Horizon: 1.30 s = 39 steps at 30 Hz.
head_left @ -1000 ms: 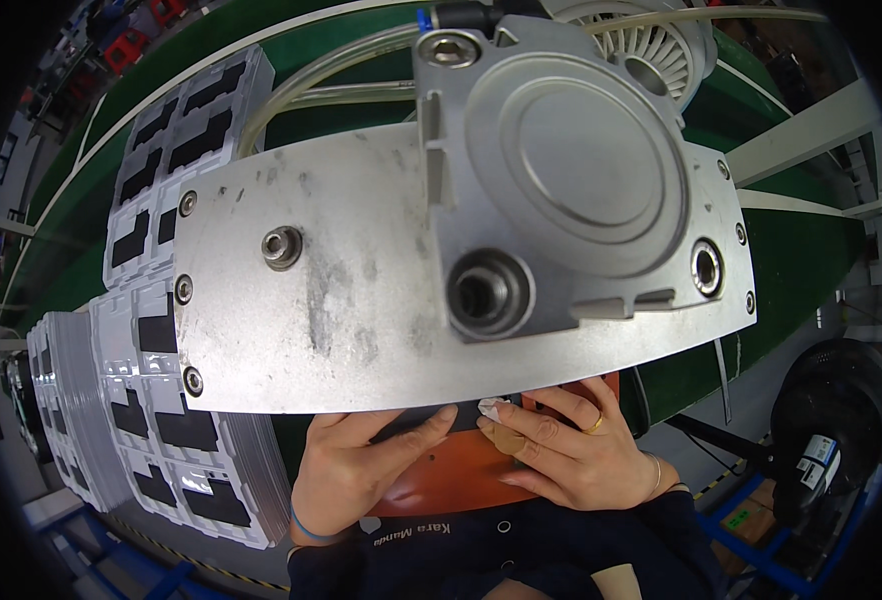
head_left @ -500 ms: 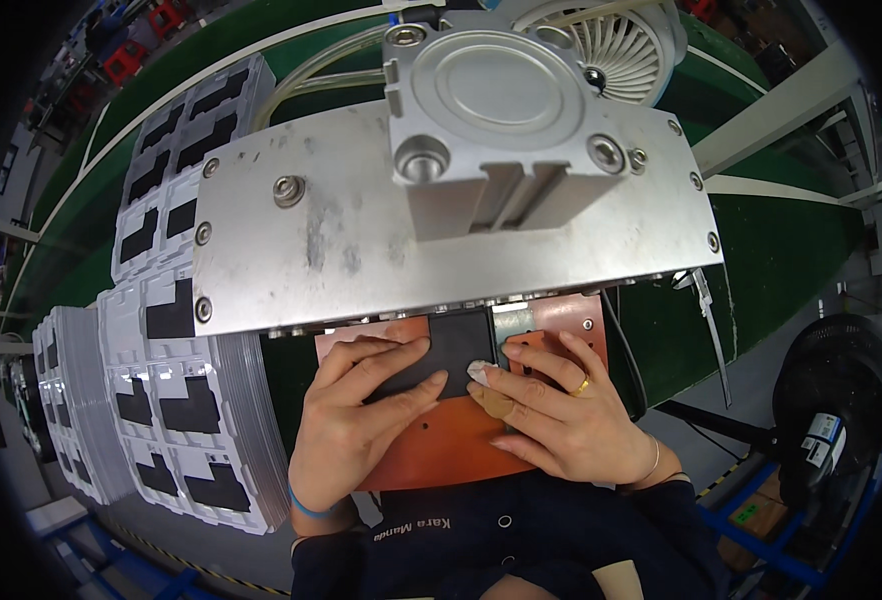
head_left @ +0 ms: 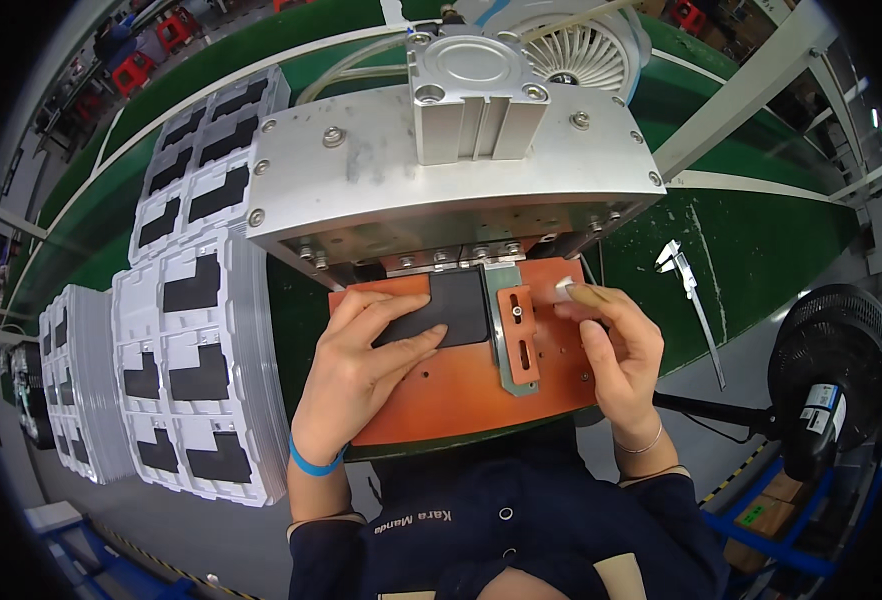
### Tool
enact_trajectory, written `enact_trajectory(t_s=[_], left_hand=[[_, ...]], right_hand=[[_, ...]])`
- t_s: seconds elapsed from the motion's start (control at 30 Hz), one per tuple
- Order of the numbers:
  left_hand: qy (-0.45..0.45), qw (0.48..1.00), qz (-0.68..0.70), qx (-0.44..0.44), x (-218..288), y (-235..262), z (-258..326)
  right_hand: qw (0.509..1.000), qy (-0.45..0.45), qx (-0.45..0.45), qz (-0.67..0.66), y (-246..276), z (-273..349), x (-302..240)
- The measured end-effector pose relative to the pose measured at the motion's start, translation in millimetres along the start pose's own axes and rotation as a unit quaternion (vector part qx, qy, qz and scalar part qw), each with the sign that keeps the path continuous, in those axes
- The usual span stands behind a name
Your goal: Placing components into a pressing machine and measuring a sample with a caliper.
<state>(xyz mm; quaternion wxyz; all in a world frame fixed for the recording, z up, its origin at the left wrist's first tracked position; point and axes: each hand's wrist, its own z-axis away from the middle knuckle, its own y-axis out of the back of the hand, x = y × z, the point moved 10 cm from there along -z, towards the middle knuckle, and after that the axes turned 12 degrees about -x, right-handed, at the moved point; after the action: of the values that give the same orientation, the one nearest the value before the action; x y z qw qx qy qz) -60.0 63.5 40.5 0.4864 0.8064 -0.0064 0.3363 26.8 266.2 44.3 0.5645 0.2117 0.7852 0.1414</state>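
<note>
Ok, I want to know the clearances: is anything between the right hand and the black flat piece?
Yes: the orange slotted block and the greenish metal strip beneath it lie between the right hand and the black flat piece. Nothing visible separates the left hand from it.

Left hand point(head_left: 349, 355) with thumb and fingers spread, resting on a black sheet point(head_left: 461, 305) upon the orange plate point(head_left: 441, 405); right hand point(head_left: 626, 350) at the plate's right part, a small, blurred whitish piece point(head_left: 563, 289) at its fingertips; behind the plate, a metal press point(head_left: 381, 170); left of it, stacked white trays point(head_left: 179, 335); right of it, a caliper point(head_left: 696, 308) on the green bench point(head_left: 781, 255)
</note>
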Motion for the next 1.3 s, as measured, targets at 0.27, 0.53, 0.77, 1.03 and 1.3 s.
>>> enact_trajectory(t_s=[0.27,0.53,0.77,1.03,1.3], left_hand=[[-0.12,0.984,-0.128,0.041,82.6,28.0,48.6],[0.198,0.875,0.438,0.053,-9.0,35.7,125.7],[0.33,0.845,0.238,0.347,-178.3,229.7,241.3],[0.448,0.799,0.232,0.328,-324.3,255.9,286.8],[0.375,0.832,-0.337,0.233,-272.2,268.7,249.2]], right_hand=[[0.918,-0.216,-0.256,-0.213,-75.3,1.2,-10.2],[0.958,-0.013,-0.22,-0.185,-114.2,-0.2,-60.2],[0.988,0.069,-0.138,-0.031,-99.1,10.1,-63.9],[0.979,0.14,-0.132,0.072,-109.5,18.4,-61.8],[0.975,0.154,-0.137,0.078,-114.8,18.8,-64.7]])
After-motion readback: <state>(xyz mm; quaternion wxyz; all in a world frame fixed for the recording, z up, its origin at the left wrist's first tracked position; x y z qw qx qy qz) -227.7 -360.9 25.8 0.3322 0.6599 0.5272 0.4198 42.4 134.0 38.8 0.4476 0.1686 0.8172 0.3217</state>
